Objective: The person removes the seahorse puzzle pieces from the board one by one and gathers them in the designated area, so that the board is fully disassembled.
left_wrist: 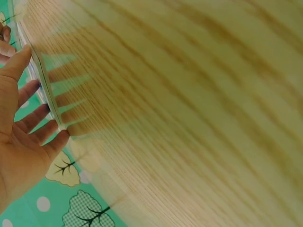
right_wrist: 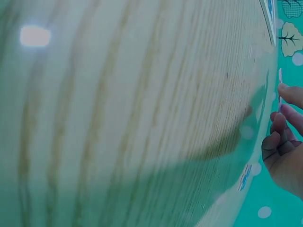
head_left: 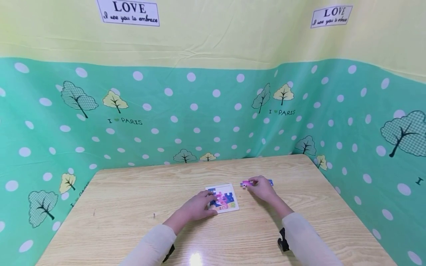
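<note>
A white-framed jigsaw puzzle, with pink and blue pieces in it, lies on the table. My left hand rests on its left side, fingers spread over the pieces and thumb at the near left corner. In the left wrist view the fingertips touch the thin puzzle board. To the right of the board, my right hand pinches a pink puzzle piece with an eye printed on it. The right wrist view shows this piece edge-on, raised between thumb and finger. A blue puzzle piece lies just beyond the right hand, partly hidden.
The wooden table has a light wood grain and a bright reflection near its front edge. A small dark speck lies left of the left hand. Green dotted curtains stand along the back and sides.
</note>
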Motion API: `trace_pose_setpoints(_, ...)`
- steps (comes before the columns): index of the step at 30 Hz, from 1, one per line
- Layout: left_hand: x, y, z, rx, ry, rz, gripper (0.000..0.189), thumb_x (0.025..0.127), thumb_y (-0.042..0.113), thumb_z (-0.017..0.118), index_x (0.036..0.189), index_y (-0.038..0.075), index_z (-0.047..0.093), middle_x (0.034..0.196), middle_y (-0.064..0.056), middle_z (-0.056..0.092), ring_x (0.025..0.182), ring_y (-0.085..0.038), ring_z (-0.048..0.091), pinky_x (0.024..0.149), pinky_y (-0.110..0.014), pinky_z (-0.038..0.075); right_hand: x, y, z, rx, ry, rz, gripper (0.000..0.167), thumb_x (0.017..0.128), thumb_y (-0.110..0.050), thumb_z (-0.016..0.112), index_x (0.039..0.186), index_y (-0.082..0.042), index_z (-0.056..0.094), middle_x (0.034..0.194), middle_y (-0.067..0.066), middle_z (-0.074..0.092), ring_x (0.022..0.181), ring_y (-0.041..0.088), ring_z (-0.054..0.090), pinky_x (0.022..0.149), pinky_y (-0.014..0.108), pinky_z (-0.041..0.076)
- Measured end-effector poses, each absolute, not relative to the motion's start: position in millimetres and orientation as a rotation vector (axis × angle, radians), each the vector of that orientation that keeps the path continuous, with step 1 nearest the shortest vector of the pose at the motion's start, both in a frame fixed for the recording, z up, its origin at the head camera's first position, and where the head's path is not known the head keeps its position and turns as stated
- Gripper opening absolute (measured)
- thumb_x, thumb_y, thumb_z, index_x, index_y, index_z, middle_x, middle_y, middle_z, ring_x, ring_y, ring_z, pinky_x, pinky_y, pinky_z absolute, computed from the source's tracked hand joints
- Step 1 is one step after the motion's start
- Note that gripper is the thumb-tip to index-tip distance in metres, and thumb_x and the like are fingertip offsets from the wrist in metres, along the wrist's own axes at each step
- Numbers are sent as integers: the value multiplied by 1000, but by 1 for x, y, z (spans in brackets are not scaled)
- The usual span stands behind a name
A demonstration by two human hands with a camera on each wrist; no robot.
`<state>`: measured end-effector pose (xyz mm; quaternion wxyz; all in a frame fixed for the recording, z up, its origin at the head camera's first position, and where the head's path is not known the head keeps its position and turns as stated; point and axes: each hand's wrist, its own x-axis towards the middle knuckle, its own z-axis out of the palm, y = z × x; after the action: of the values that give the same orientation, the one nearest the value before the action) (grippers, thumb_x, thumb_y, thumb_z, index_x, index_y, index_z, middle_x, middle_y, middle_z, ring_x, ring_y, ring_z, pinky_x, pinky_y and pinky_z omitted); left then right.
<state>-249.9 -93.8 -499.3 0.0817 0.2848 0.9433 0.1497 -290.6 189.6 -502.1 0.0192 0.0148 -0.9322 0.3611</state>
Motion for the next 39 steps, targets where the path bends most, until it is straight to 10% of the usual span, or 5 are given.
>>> trace_pose_setpoints(39,-250,-93,-499,831,2818,451,57,85,51,60,132,20,52,142,-9,45,132,-29,42,108,-43,38,-292,216,-498,24,-2905,1162,41,82,-16,69,118,2,61,101,15,58,86,23,54,66,25,45)
